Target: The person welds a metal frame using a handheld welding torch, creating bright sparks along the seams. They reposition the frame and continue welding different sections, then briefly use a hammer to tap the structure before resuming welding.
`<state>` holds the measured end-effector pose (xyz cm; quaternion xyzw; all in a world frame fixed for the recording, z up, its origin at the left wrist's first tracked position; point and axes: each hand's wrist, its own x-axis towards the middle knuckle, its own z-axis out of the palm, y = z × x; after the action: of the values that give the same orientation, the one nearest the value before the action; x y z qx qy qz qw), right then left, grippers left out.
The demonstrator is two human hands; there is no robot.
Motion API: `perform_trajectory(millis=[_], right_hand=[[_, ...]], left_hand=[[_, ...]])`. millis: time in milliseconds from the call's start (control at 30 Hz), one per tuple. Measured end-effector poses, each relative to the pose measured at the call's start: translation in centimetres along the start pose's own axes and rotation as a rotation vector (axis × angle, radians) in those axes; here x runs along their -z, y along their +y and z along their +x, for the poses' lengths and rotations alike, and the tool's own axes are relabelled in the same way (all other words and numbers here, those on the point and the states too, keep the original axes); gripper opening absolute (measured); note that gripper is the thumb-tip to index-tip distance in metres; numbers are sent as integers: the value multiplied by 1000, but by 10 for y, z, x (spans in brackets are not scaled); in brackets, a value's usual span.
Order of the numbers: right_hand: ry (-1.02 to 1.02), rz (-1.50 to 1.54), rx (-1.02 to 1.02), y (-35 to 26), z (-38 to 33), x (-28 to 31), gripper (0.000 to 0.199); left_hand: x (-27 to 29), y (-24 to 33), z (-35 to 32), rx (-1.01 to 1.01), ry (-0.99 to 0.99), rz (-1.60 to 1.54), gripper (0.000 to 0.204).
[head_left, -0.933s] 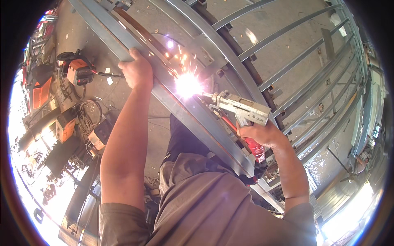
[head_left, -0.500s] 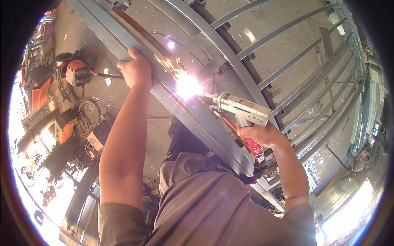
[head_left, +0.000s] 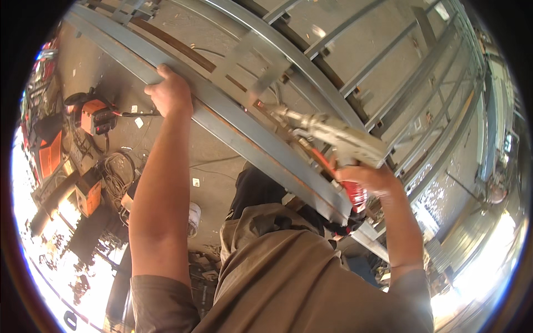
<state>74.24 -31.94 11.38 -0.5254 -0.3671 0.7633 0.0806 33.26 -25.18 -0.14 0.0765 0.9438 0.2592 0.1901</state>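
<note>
My left hand [head_left: 170, 94] is closed over the edge of a long grey steel beam [head_left: 233, 119], which slants from the far left down toward my waist. In my right hand [head_left: 369, 180] is a pale, pistol-shaped welding gun [head_left: 344, 139], slightly smeared by motion, with a red sleeve [head_left: 355, 194] below its grip. Its nozzle points left and stands a little off the metal. Near the nozzle tip a small spot glows red [head_left: 259, 104] beside the beam. No arc or sparks show.
A large curved steel frame [head_left: 327, 77] with many crossbars fills the right side. On the floor at left sit an orange and black machine [head_left: 95, 115], coiled cables [head_left: 117, 175] and another orange box [head_left: 89, 194]. A rusty bar [head_left: 172, 41] lies beyond the beam.
The bright arc and its sparks have gone out. My right hand has drawn the welding gun back to the right. My left hand keeps its hold on the beam.
</note>
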Motion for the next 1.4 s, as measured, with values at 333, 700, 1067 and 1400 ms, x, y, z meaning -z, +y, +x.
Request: perform_trajectory(millis=[333, 700, 1067, 1400], right_hand=[[750, -109, 300, 67, -215, -49, 39], [1264, 254, 1019, 235, -539, -136, 53], [1326, 164, 1053, 338, -617, -79, 54], [1052, 127, 1205, 401, -694, 77, 55]], left_hand=[[1, -17, 4, 13, -179, -364, 92], [75, -361, -81, -976, -1092, 583, 75], [66, -489, -258, -1473, -1384, 520, 49], [95, -510, -432, -1173, -961, 330, 42]])
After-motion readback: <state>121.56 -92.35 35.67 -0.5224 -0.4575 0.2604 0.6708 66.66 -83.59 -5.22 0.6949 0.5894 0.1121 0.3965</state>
